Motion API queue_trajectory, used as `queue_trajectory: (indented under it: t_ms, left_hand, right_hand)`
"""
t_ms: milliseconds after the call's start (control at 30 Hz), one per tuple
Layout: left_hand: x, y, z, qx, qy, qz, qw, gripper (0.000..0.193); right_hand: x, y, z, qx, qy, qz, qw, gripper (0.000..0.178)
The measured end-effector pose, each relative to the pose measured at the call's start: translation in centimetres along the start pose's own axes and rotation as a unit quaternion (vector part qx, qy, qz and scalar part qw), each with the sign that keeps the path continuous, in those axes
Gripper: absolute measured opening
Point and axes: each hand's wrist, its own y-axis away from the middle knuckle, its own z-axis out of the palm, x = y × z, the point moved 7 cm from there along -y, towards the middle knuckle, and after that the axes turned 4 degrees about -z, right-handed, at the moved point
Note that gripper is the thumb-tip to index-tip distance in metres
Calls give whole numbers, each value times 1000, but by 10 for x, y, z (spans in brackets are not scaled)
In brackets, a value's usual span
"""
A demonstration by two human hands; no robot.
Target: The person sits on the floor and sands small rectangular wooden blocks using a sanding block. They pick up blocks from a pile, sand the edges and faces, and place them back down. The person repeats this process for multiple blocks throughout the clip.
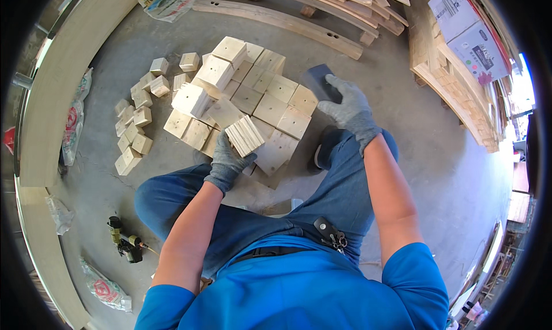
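Note:
My left hand (pixel 226 164), in a grey glove, is closed around a wooden block (pixel 245 136) whose striped, layered side faces up. It is held over the near edge of a stack of pale wooden blocks (pixel 269 109), many with a small hole in the top face. To the right of the stack, my gloved right hand (pixel 349 104) grips a dark grey sanding block (pixel 321 83). The two are apart, with the sanding block raised clear of the wood. The underside of the sanding block is hidden.
Loose wooden blocks (pixel 136 117) lie on the floor left of the stack. A nail gun (pixel 125 240) with a hose rests by my left knee. Planks (pixel 282 20) lie at the back, and a cardboard box (pixel 471 37) sits on wood at the right. Plastic bags (pixel 106 287) lie leftward.

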Motion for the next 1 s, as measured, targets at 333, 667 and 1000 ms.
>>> queue_trajectory:
  t_ms: [333,667,1000]
  left_hand:
    - [44,19,-4,69,-86,-20,994,99]
    - [48,22,-16,126,-233,63,962,115]
    - [77,-10,-10,142,-417,198,875,127]
  right_hand:
    - [6,5,7,25,24,16,999,73]
    - [1,11,5,-4,53,-16,998,72]
    - [5,16,11,-26,69,-3,997,71]
